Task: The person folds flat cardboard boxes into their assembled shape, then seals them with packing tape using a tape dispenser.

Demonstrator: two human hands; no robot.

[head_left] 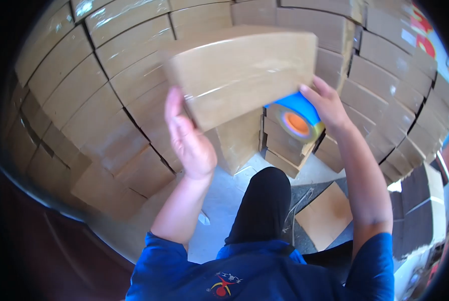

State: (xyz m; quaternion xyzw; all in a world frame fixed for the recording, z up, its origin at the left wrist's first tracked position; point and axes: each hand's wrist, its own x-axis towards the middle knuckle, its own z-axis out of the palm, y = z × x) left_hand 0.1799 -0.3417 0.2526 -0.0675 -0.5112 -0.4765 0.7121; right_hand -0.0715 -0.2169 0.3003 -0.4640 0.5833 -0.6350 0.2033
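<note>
cardboard box (242, 75) held raised at head height, tilted, in front of stacked cartons (84, 80) that fill the wall behind. left hand (189, 140) lies flat against its lower left edge, fingers together and extended. right hand (329, 106) supports the lower right corner, fingers curled over a blue tape roll (297, 118) with an orange core, pressed beneath the box.

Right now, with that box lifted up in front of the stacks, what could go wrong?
1. The cardboard box is held only between the left hand flat on one end and the right hand; it might slip.
2. The right hand also carries a tape roll, so its grip looks weaker.
3. A flat carton lies by the feet, a possible trip hazard.
</note>
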